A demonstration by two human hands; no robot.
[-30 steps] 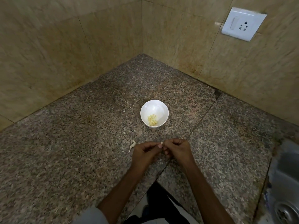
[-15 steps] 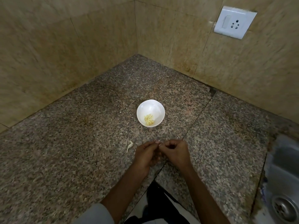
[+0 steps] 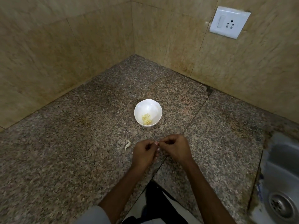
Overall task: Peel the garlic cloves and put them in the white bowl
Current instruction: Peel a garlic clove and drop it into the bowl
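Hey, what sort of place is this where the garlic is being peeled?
Most likely a home kitchen corner: a speckled granite counter, a steel sink with a drain at its right edge, and tiled walls carrying a switch-and-socket plate.

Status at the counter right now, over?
Both busy: left hand and right hand pinch what looks like a garlic clove, mostly hidden. Peeled cloves sit in the white bowl. Peel scrap beside left hand; nothing blocks the bowl.
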